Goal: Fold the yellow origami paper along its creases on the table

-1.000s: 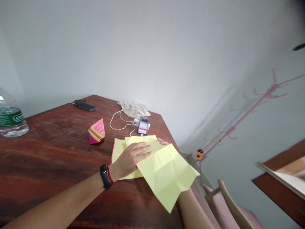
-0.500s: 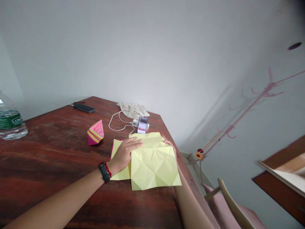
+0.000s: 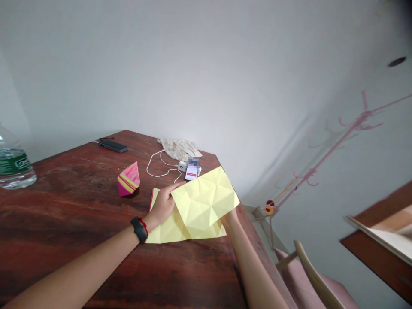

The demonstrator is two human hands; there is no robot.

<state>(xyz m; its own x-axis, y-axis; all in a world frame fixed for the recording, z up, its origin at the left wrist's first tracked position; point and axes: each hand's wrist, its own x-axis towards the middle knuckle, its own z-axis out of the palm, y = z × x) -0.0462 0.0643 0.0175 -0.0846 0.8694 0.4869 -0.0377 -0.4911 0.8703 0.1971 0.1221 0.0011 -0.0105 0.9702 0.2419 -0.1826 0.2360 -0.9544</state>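
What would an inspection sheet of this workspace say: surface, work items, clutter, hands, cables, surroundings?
Surface: reddish-brown table.
Work items: creased yellow sheet, tilted, partly covering a second yellow sheet; folded pink-and-yellow paper to their left.
Clutter: water bottle, dark device, phone, crumpled cloth.
Hands: left hand at the creased sheet's left edge; right hand mostly hidden beneath that sheet. Grips unclear.
Cables: white cable looping left of the phone.
Surroundings: pale wall; pink coat rack and pink-seated chair on the right.
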